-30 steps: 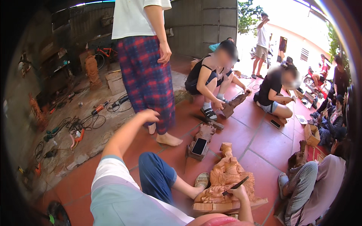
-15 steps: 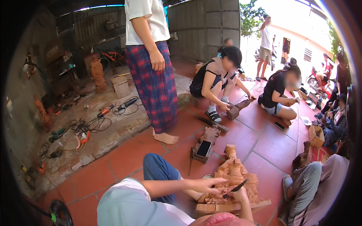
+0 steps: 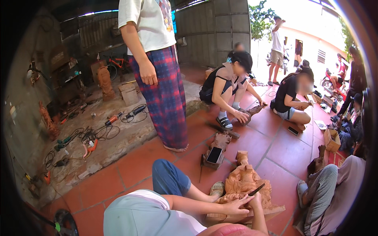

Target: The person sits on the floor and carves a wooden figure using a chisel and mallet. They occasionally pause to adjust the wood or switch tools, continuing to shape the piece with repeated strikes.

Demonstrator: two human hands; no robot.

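A reddish-brown wooden carving (image 3: 246,179) with a flat base lies on the floor before me, its narrow top pointing away. My right hand (image 3: 255,201) is closed round a slim, dark carving tool (image 3: 256,189). One end of that tool juts up past the fingers; its lower end is hidden by my hands. Over the lower part of the carving rests my left hand (image 3: 237,206), its fingers spread and close to the tool and right hand. Whether the left fingertips touch the tool is too small to tell.
A phone (image 3: 214,155) lies on a dark carved block (image 3: 221,141) beyond the carving. A person in plaid trousers (image 3: 163,94) stands at the left. Power tools and cables (image 3: 90,135) litter the raised floor. Others crouch ahead; someone in checked trousers (image 3: 323,192) sits close at my right.
My left hand has come down onto the carving, nearer my right hand. The tool has shifted slightly right. The standing person has turned a little, and the crouching person's hand has moved over their piece.
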